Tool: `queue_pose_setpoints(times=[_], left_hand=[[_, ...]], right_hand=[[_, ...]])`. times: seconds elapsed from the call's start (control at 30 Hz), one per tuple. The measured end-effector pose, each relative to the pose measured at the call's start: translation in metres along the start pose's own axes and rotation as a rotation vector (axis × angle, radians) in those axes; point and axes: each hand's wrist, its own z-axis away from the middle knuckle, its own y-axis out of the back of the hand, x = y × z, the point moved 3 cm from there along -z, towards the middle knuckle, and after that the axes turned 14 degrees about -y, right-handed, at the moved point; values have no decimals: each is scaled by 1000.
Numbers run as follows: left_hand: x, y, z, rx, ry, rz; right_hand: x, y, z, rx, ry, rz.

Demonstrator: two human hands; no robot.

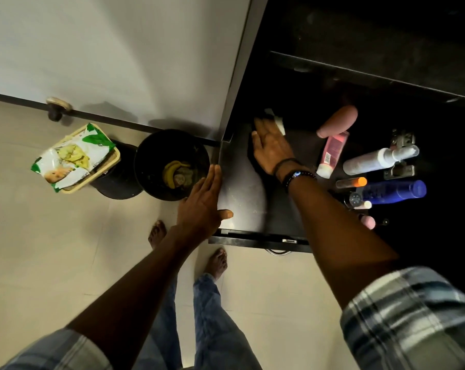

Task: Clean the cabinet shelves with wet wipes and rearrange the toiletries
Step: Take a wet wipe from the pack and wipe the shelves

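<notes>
My right hand (271,148) lies flat with straight fingers on the dark cabinet shelf (242,188), pressing a white wet wipe (277,120) that shows beyond the fingertips. My left hand (203,204) rests open against the shelf's left edge, thumb on the shelf surface. Toiletries crowd the shelf's right part: a pink bottle (338,121), a pink tube (331,153), a white spray bottle (378,160), an orange-capped tube (353,182) and a blue bottle (394,192). A green and white wet wipes pack (71,156) lies in a tray on the floor at the left.
A black waste bin (172,164) holding a banana peel stands on the tiled floor by the cabinet's left side, beside a black stool (119,182) under the tray. A higher shelf (373,73) crosses above. My bare feet stand below the shelf's front edge.
</notes>
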Motion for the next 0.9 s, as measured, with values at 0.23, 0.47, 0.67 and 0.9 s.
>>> queue_pose_setpoints(times=[0.23, 0.47, 0.67, 0.9], left_hand=[[-24, 0, 27, 106, -148, 124], [-47, -7, 39, 116, 77, 474], [-36, 1, 22, 225, 155, 679], [13, 7, -9, 196, 50, 614]], right_hand=[[-1, -57, 161, -93, 204, 141], [32, -47, 152, -56, -16, 92], [-26, -73, 120, -44, -16, 94], [38, -70, 226, -53, -73, 87]])
